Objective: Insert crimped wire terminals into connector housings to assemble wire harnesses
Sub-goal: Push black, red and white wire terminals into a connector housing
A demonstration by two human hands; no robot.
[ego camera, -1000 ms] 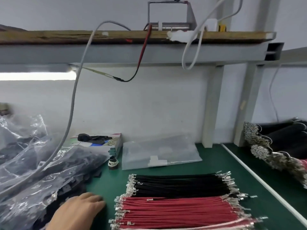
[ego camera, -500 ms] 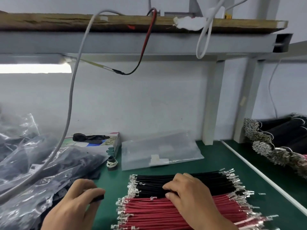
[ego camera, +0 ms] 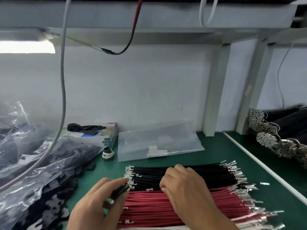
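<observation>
A flat row of black wires (ego camera: 199,173) with crimped metal terminals at both ends lies on the green mat (ego camera: 216,151). A row of red wires (ego camera: 149,208) lies just in front of it. My left hand (ego camera: 98,206) pinches a small black connector housing (ego camera: 122,190) by the left terminals of the black wires. My right hand (ego camera: 187,191) lies over the middle of the black row with its fingers curled into the wires; whether it holds one is hidden.
Clear bags of black connector housings (ego camera: 41,163) fill the left side. A small box (ego camera: 99,133), a black reel (ego camera: 108,153) and a clear bag (ego camera: 157,143) lie behind the wires. Bundles of terminated black wires (ego camera: 274,138) sit at the right. A grey cable (ego camera: 63,97) hangs at left.
My right hand came into view and settled on the black wires. My left hand picked up a black housing and moved right to the wire ends. The view tilted down.
</observation>
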